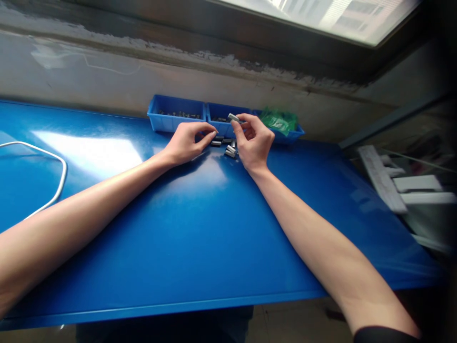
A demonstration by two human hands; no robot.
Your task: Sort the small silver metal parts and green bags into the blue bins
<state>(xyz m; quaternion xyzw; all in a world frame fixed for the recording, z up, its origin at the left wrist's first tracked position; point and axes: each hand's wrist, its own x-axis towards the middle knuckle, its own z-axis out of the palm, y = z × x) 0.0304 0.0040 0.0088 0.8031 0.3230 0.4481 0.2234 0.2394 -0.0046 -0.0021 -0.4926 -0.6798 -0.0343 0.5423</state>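
Note:
Between thumb and fingers, my right hand (254, 140) holds a small grey metal piece (233, 117) just in front of the middle blue bin (223, 127). My left hand (191, 141) is pinched closed to the left of it; whatever is between its fingertips is too small to make out. Several similar metal pieces (230, 151) lie on the blue table between my two hands. Small dark parts sit inside the middle bin, and small metal parts lie in the left blue bin (171, 123).
A right-hand blue bin (291, 136) holds a green plastic bag (280, 120). The bins stand near the wall at the back of the blue table (185, 238). A white cable (64, 174) curves over the left side. White objects (417, 184) are beyond the right edge.

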